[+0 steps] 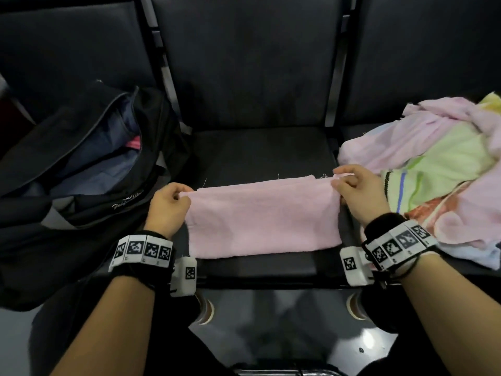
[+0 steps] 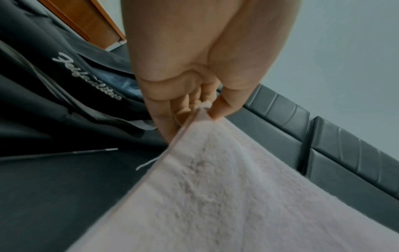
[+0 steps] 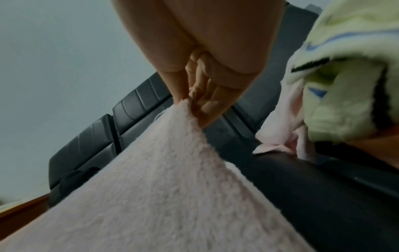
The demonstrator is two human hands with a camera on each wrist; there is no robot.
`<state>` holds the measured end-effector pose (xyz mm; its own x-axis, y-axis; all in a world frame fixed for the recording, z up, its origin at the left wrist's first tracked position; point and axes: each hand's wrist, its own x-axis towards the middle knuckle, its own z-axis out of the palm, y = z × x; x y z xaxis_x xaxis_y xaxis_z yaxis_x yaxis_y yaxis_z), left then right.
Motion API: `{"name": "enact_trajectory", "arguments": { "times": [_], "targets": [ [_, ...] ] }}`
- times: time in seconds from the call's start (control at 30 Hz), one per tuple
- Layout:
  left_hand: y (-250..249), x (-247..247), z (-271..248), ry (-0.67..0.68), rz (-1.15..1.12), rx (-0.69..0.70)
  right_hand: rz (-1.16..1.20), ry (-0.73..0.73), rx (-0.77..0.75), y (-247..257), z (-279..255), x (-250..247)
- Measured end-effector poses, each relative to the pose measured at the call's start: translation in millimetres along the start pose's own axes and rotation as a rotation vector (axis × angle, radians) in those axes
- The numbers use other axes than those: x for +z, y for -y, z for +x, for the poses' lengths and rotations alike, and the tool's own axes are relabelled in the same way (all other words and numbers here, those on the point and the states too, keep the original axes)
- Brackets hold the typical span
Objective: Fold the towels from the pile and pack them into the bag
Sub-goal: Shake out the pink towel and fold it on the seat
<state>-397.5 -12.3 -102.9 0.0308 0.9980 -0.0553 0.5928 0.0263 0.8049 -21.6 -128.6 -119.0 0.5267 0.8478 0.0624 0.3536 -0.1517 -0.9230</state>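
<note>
A pink towel (image 1: 263, 218) lies folded on the middle black seat (image 1: 260, 147), stretched between my two hands. My left hand (image 1: 169, 206) pinches its far left corner, thumb against fingers; the left wrist view shows that corner of the pink towel (image 2: 215, 187) in the left hand (image 2: 202, 109). My right hand (image 1: 357, 189) pinches the far right corner; in the right wrist view the towel (image 3: 162, 187) rises into the right hand (image 3: 190, 102). A black bag (image 1: 81, 169) stands open on the left seat. The pile of towels (image 1: 433, 169) lies on the right seat.
The open bag shows a blue lining and a bit of pink cloth (image 1: 132, 143) inside. Seat backs (image 1: 244, 58) rise behind all three seats. A metal armrest post (image 1: 334, 85) separates the middle and right seats. A glossy dark floor (image 1: 271, 321) lies below the seat's front edge.
</note>
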Motion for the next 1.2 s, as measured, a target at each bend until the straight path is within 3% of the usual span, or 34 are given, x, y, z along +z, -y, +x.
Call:
{"name": "enact_trajectory", "arguments": {
  "times": [0.33,0.47,0.63,0.73,0.9,1.2],
  "targets": [
    [23.4,34.6,59.9,-0.023,0.014,-0.080,-0.126,-0.003,0.072,-20.8,61.8,37.6],
    [32.0,47.0,65.9,0.018,0.065,-0.165,-0.309,0.064,0.138,-29.5,72.3,43.9],
    [40.3,48.2,38.0,0.043,0.192,-0.168,-0.434,0.210,0.247,-44.2,44.2,37.1],
    [42.4,47.8,14.1,0.153,0.269,-0.175,-0.480,0.287,0.231,-41.9,26.4,45.1],
    [40.4,44.9,-9.3,0.160,0.306,-0.167,-0.441,0.242,0.294,-36.4,10.4,48.1],
    [32.6,49.4,-30.8,0.279,0.310,-0.112,-0.291,0.148,0.394,-29.0,-10.5,6.8]
  ]
}}
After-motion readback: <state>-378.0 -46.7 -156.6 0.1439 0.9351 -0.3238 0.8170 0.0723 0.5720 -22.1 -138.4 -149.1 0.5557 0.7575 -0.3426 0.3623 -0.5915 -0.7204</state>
